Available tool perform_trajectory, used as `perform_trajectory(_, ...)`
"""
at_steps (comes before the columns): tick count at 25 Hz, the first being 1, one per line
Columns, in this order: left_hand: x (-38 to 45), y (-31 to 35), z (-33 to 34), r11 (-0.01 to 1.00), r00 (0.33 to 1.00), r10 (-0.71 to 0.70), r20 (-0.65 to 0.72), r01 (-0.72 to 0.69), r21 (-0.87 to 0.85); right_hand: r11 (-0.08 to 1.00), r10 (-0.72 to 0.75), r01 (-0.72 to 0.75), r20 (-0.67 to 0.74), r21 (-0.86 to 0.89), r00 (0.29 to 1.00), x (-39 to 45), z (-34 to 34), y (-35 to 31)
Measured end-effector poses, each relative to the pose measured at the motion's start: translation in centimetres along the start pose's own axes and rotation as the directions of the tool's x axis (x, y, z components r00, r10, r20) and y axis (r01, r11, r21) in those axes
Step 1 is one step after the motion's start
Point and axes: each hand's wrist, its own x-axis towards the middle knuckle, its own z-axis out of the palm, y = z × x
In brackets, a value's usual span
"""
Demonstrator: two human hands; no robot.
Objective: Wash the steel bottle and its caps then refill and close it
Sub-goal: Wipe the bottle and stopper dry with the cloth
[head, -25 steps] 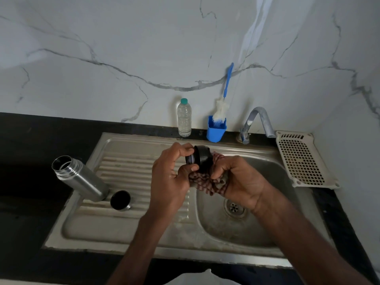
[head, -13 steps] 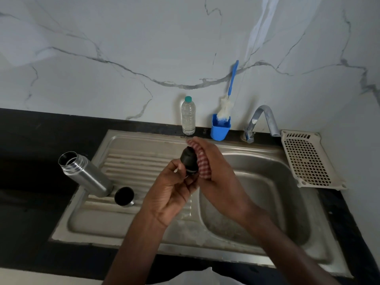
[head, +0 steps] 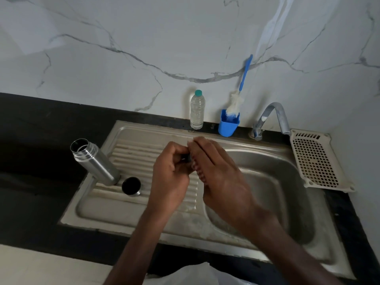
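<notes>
One small black bottle cap [head: 186, 158] sat pinched in your curled left hand [head: 171, 173] above the ribbed steel drainboard [head: 131, 153], your flat right hand [head: 221, 177] pressed a checked red cloth [head: 198, 171] against it, the open steel bottle [head: 95, 161] standing left.

Both forearms are bare to the frame edge, without sleeves or jewellery.

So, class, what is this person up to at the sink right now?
The person's left hand holds a dark cap over the sink while the right hand presses a checked cloth against it. The open steel bottle and another cap lie on the drainboard.
</notes>
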Motion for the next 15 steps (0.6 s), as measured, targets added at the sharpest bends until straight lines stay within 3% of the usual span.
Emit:
perform_trajectory(1, 0.0, -0.4, -0.3, 0.965, 0.987, -0.16, -0.011, 0.154, -0.213, 1.0, -0.026, 0.026, -0.006, -0.011, 1.0, -0.4, 0.7, -0.5)
perform_trajectory(3, 0.0, -1.6, -1.1, 0.666, 0.89, -0.427, 0.16, 0.429, -0.61, 0.993, -0.079, 0.08, -0.008, 0.09, 0.997, -1.2, 2.2, -0.8)
perform_trajectory(5, 0.0, -3.5, -2.2, 0.412, 0.813, -0.535, 0.229, 0.488, -0.769, 0.917, 0.013, -0.018, 0.015, 0.398, 1.0, -1.7, 4.3, 0.4)
perform_trajectory(6, 0.0, -4.6, -2.9, 0.362, 0.801, -0.563, 0.204, 0.461, -0.81, 0.787, 0.158, -0.168, 0.07, 0.594, 0.985, -1.8, 5.4, 0.8)
perform_trajectory(7, 0.2, -5.7, -3.5, 0.386, 0.799, -0.585, 0.14, 0.426, -0.818, 0.57, 0.329, -0.334, 0.165, 0.751, 0.93, -1.7, 6.3, 1.1)
perform_trajectory(9, 0.5, -8.1, -4.3, 0.545, 0.81, -0.586, 0.004, 0.398, -0.739, 0.048, 0.526, -0.524, 0.425, 0.85, 0.737, -1.0, 7.8, 1.9)
perform_trajectory(11, 0.8, -10.1, -5.1, 0.669, 0.835, -0.547, -0.06, 0.393, -0.631, -0.362, 0.499, -0.528, 0.638, 0.769, 0.587, -0.3, 8.9, 2.6)
perform_trajectory(13, 1.0, -11.0, -5.8, 0.674, 0.851, -0.525, 0.004, 0.418, -0.609, -0.583, 0.455, -0.462, 0.74, 0.668, 0.495, 0.8, 9.6, 2.7)
perform_trajectory(15, 1.3, -11.1, -6.2, 0.607, 0.853, -0.499, 0.15, 0.468, -0.643, -0.658, 0.447, -0.417, 0.77, 0.627, 0.455, 1.6, 10.4, 2.5)
